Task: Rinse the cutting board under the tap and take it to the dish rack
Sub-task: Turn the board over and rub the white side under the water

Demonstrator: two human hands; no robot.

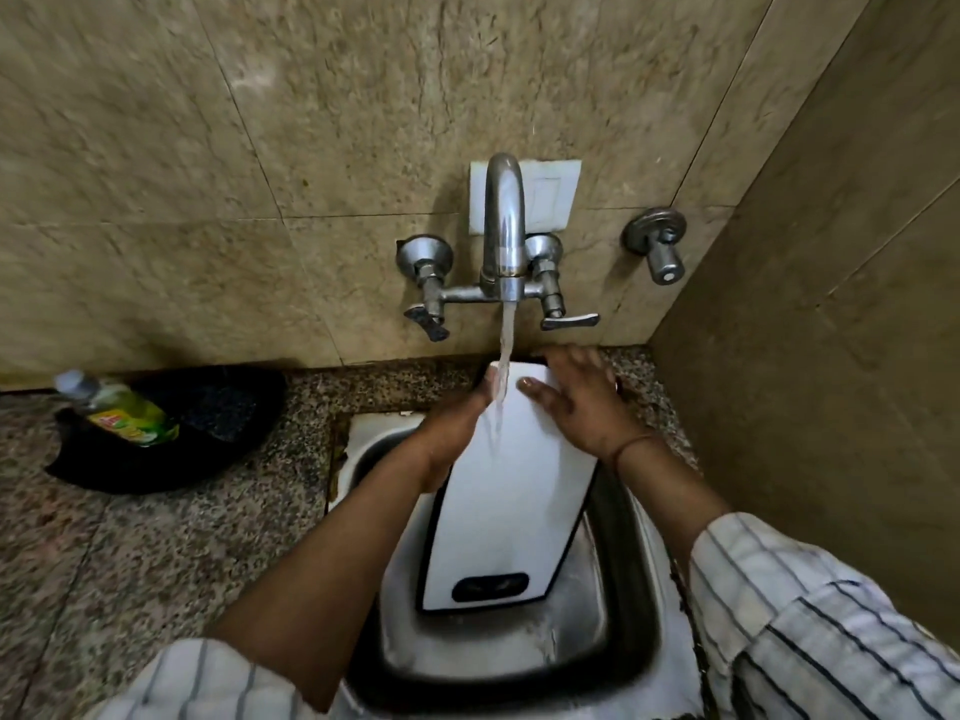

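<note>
A white cutting board (511,517) with a dark edge and a black handle slot stands tilted in the steel sink (631,605), slot end toward me. The chrome tap (504,226) on the wall runs, and its stream lands on the board's upper part. My left hand (457,433) grips the board's left edge near the top, thumb up by the stream. My right hand (576,397) lies spread over the board's top right corner, fingers flat on its face. No dish rack is in view.
A green dish soap bottle (122,410) lies in a black tray (208,433) on the speckled granite counter (130,563) to the left. A second wall valve (657,244) is right of the tap. A stone side wall (831,356) closes the right.
</note>
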